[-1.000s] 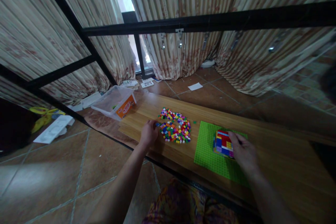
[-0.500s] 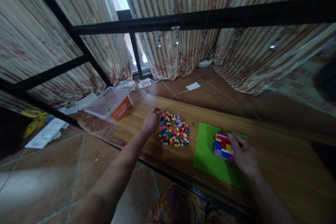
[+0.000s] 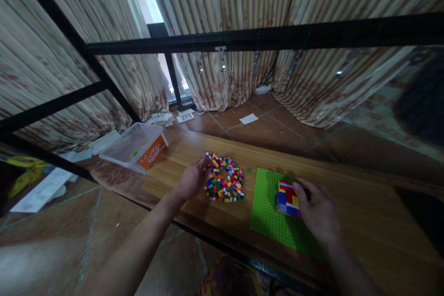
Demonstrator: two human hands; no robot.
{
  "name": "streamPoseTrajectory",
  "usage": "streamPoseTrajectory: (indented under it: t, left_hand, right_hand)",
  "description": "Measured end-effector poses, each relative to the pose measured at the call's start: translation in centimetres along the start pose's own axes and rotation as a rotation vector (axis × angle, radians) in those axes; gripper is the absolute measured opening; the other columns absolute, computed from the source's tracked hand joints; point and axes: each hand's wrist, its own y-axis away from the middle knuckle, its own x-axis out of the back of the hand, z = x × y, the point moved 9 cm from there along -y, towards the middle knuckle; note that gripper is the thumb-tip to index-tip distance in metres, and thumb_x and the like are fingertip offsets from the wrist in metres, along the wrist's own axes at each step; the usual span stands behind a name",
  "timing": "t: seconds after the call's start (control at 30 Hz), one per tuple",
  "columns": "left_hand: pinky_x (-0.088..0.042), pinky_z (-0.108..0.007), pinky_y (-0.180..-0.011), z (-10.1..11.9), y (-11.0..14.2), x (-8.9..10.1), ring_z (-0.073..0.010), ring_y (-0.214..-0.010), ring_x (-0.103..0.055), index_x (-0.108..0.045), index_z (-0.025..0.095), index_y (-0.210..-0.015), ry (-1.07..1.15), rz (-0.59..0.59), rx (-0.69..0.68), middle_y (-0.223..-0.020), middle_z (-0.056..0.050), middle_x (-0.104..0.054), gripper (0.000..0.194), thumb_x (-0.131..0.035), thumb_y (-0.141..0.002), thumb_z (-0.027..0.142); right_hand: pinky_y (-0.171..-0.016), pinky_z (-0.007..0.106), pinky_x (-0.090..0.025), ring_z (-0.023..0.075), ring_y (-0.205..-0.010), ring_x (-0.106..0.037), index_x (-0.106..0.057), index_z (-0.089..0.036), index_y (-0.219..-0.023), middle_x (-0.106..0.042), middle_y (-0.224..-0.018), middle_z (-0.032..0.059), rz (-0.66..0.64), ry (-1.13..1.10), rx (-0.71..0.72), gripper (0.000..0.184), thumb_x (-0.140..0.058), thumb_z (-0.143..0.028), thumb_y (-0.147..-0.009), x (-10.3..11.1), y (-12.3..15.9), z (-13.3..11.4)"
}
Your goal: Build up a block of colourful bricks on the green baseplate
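Loose toy building bricks (image 3: 227,185) of many colours lie in a ragged ring on the wooden bench. At the ring's left edge is my left hand (image 3: 192,178), its fingers bent and drawn together. Whatever lies between its fingertips is too small to make out. To the right, a green studded baseplate (image 3: 265,222) carries a boxy block of joined bricks (image 3: 287,199) in red, blue, yellow and white. My right hand (image 3: 319,212) grips this block from its right side, thumb near the top. Its fingers hide the block's right end.
A clear plastic bin (image 3: 123,150) with an orange label stands at the bench's left end. One green brick (image 3: 249,170) lies between ring and baseplate. A black metal rail (image 3: 243,39) crosses beyond the bench, before striped curtains (image 3: 222,0). Paper (image 3: 249,119) lies on the tiled floor.
The view has shifted a little, so the scene sits slightly lower and further left. My left hand stays at the ring's left edge, fingers slightly lower along it. The right hand still grips the block.
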Motion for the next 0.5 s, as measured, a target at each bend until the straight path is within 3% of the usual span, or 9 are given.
streamPoseTrajectory:
  t: [0.07,0.1,0.23,0.37,0.5]
  left_hand:
    - [-0.050,-0.029,-0.080,1.4,2.2,-0.4,-0.0166,-0.083,-0.062,-0.059,0.022,-0.103,0.157,0.013,0.060,-0.092,-0.005,-0.065,0.020,-0.048,-0.087,0.022]
    - [-0.051,-0.029,-0.080,2.4,3.1,-0.5,-0.0167,-0.084,-0.062,-0.060,0.022,-0.103,0.247,0.032,0.056,-0.094,-0.005,-0.066,0.020,-0.050,-0.086,0.025]
    - [-0.051,-0.028,-0.079,5.3,5.6,-1.5,-0.0179,-0.087,-0.063,-0.064,0.022,-0.101,0.581,0.071,0.104,-0.096,-0.006,-0.067,0.020,-0.058,-0.083,0.030]
    - [-0.052,-0.029,-0.078,6.6,6.7,-2.8,-0.0182,-0.084,-0.064,-0.066,0.019,-0.096,0.893,0.041,0.218,-0.093,-0.007,-0.069,0.022,-0.064,-0.079,0.034]
    - [-0.053,-0.030,-0.071,6.7,7.6,-4.0,-0.0163,-0.071,-0.064,-0.066,0.019,-0.090,1.041,0.015,0.357,-0.078,-0.004,-0.069,0.027,-0.069,-0.074,0.040]
  right_hand:
    - [-0.097,0.048,-0.040,0.0313,-0.111,-0.054,-0.069,-0.024,-0.106,-0.064,-0.113,0.0119,0.108,-0.003,0.130,0.045,-0.051,-0.058,-0.082,1.0,1.4,-4.2]
    - [-0.094,0.045,-0.043,0.0289,-0.106,-0.057,-0.069,-0.026,-0.105,-0.065,-0.108,0.0104,0.081,-0.081,0.146,0.040,-0.051,-0.055,-0.084,0.6,2.1,-6.0]
    - [-0.067,0.031,-0.050,0.0191,-0.075,-0.062,-0.068,-0.026,-0.101,-0.068,-0.084,0.0029,-0.335,-0.624,-0.006,0.035,-0.061,-0.053,-0.080,-5.6,5.2,-11.4]
    - [-0.049,0.024,-0.044,0.0122,-0.054,-0.053,-0.069,-0.021,-0.082,-0.064,-0.066,-0.0010,-0.466,-0.905,-0.239,0.034,-0.070,-0.053,-0.070,-9.1,7.0,-12.0]
    - [-0.049,0.023,-0.044,0.0112,-0.052,-0.052,-0.068,-0.021,-0.072,-0.060,-0.058,-0.0025,-0.461,-0.944,-0.273,0.030,-0.071,-0.050,-0.070,-9.2,7.8,-11.5]
